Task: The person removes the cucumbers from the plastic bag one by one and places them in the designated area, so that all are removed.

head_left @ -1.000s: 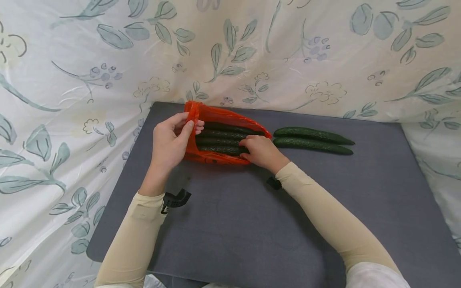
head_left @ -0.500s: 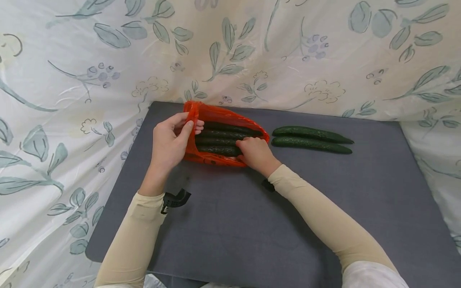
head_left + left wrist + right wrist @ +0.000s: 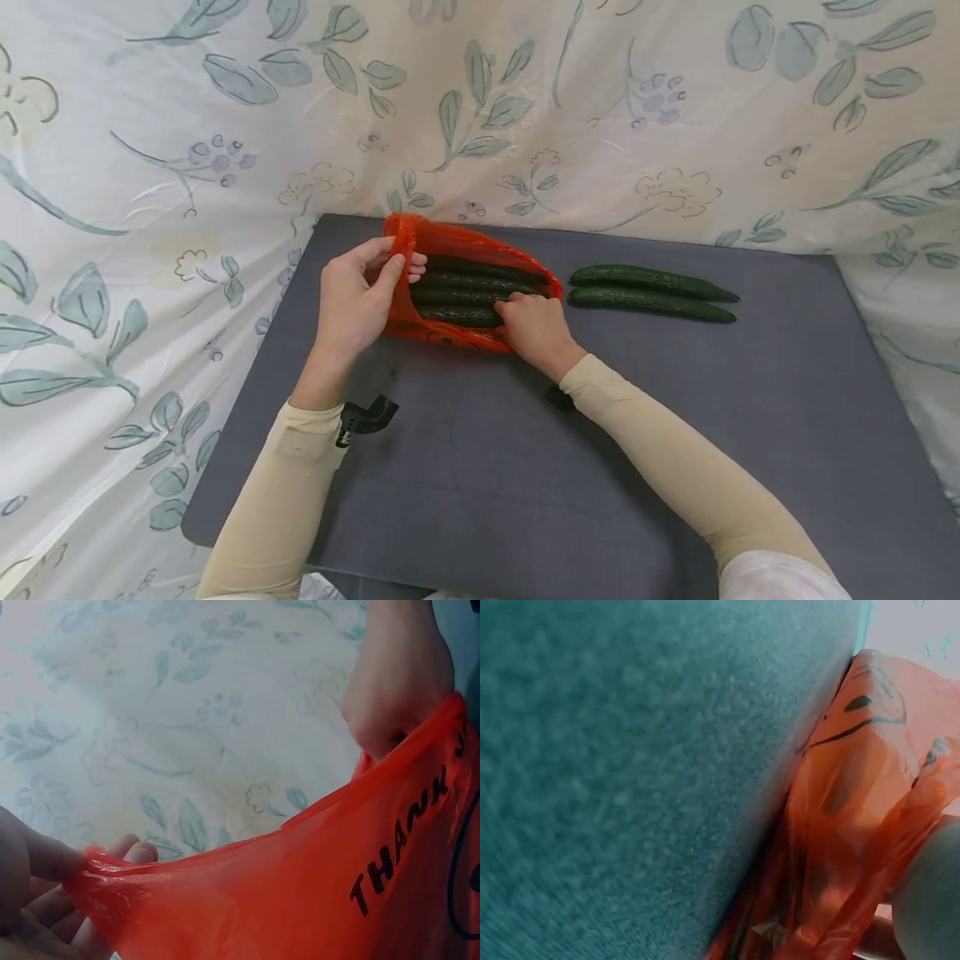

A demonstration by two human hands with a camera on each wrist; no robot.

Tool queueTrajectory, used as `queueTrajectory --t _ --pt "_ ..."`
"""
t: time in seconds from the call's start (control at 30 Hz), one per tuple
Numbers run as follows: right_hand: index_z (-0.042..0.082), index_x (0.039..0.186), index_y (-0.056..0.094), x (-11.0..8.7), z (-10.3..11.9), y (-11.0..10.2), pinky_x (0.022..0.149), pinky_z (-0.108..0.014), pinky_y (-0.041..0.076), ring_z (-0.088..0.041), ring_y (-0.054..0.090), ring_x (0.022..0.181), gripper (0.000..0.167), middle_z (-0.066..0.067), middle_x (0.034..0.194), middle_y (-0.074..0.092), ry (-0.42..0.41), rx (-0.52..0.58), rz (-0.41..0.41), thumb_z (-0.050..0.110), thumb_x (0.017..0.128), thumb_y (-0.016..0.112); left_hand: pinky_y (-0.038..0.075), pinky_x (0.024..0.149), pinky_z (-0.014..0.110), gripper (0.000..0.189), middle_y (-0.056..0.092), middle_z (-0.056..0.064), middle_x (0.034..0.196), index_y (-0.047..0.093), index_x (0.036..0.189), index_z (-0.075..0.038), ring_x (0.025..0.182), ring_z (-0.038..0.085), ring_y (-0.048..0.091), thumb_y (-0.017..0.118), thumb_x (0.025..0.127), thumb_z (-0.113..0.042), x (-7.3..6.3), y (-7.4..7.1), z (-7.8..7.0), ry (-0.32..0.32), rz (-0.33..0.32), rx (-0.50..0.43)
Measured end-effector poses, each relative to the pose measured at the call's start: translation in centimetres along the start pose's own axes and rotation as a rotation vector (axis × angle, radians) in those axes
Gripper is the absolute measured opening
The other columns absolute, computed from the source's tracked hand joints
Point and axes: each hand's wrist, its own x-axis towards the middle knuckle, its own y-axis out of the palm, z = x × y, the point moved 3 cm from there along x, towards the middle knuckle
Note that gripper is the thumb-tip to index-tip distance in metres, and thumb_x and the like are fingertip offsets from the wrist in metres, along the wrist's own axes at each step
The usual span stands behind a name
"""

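A red plastic bag (image 3: 459, 243) lies on its side with several dark green cucumbers (image 3: 465, 283) side by side in it. My left hand (image 3: 352, 296) pinches the bag's left rim between thumb and fingers and holds the mouth apart. In the left wrist view that rim (image 3: 180, 862) is stretched taut between both hands. My right hand (image 3: 534, 329) reaches over the bag's right front edge, its fingers curled at the right end of the nearest cucumber (image 3: 459, 316). Its fingertips are hidden inside the bag. In the right wrist view the bag's side (image 3: 855, 795) is bunched beside the hand.
Two more cucumbers (image 3: 652, 292) lie parallel on the dark grey table (image 3: 480, 467), right of the bag. A floral cloth (image 3: 570, 125) hangs behind the table and down its sides.
My right hand has shifted slightly left and down along the bag's right end, and the bag's right rim has moved with it a little. The left hand stays where it was.
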Motion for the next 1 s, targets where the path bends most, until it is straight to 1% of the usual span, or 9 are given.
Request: queueTrajectory --t 0.1,0.23,0.33,0.4,0.63,0.77,0.87,1.0 --pt "0.013 0.107 0.082 -0.1 0.0 -0.2 0.054 -0.053 0.061 -0.034 0.07 0.07 0.016 -0.011 0.091 0.07 0.0 -0.01 -0.022 0.024 0.096 0.086 0.063 0.09 0.028 0.022 0.081 0.011 0.105 0.077 0.125 0.003 0.09 0.022 0.08 0.066 0.107 -0.002 0.0 -0.1 0.0 0.004 -0.004 -0.003" --pt "0.013 0.106 0.082 0.0 0.0 -0.7 0.052 -0.052 0.06 -0.034 0.069 0.069 0.014 -0.01 0.089 0.072 -0.011 -0.026 -0.078 0.022 0.095 0.085 0.063 0.09 0.027 0.022 0.081 0.011 0.105 0.077 0.126 0.002 0.09 0.019 0.08 0.065 0.108 -0.003 0.1 -0.1 0.1 -0.018 -0.002 -0.006" --pt "0.013 0.106 0.082 0.2 0.1 -1.2 0.05 -0.051 0.059 -0.032 0.069 0.071 0.014 -0.009 0.091 0.074 -0.03 -0.032 -0.109 0.02 0.095 0.085 0.063 0.089 0.027 0.022 0.081 0.011 0.105 0.076 0.127 0.002 0.09 0.018 0.079 0.065 0.107 -0.002 0.1 -0.2 0.1 -0.019 -0.002 -0.005" --pt "0.013 0.106 0.082 0.3 0.2 -1.5 0.047 -0.049 0.057 -0.03 0.068 0.07 0.012 -0.008 0.091 0.075 -0.044 -0.037 -0.115 0.018 0.096 0.085 0.064 0.089 0.028 0.022 0.081 0.011 0.105 0.076 0.126 0.002 0.09 0.019 0.079 0.066 0.107 -0.001 0.1 -0.2 0.1 -0.015 -0.002 -0.007" --pt "0.015 0.104 0.082 0.9 0.4 -2.6 0.042 -0.045 0.054 -0.028 0.066 0.071 0.007 -0.006 0.099 0.078 -0.079 -0.065 -0.165 0.013 0.097 0.082 0.063 0.09 0.028 0.023 0.081 0.012 0.106 0.076 0.127 0.003 0.091 0.02 0.08 0.066 0.107 -0.003 0.1 -0.1 0.0 -0.019 0.003 0.005" --pt "0.015 0.105 0.083 1.1 0.3 -3.1 0.044 -0.045 0.055 -0.028 0.068 0.075 0.009 -0.005 0.1 0.078 -0.099 -0.062 -0.173 0.012 0.097 0.08 0.063 0.09 0.028 0.023 0.081 0.011 0.106 0.076 0.127 0.003 0.091 0.02 0.08 0.066 0.107 -0.003 0.0 -0.2 -0.1 -0.02 0.002 -0.002" --pt "0.015 0.103 0.083 1.3 0.2 -3.4 0.049 -0.045 0.058 -0.029 0.069 0.078 0.008 -0.004 0.097 0.077 -0.133 -0.05 -0.167 0.013 0.095 0.083 0.063 0.089 0.028 0.023 0.081 0.012 0.106 0.076 0.127 0.003 0.091 0.021 0.08 0.066 0.108 -0.003 0.0 -0.1 -0.1 -0.026 0.005 -0.011" --pt "0.017 0.104 0.083 1.8 0.0 -4.4 0.056 -0.047 0.061 -0.028 0.07 0.086 0.012 -0.002 0.097 0.077 -0.168 -0.043 -0.136 0.018 0.093 0.088 0.063 0.09 0.028 0.023 0.081 0.012 0.106 0.075 0.127 0.004 0.092 0.024 0.08 0.065 0.108 -0.003 0.0 0.0 -0.1 -0.031 0.01 -0.015"
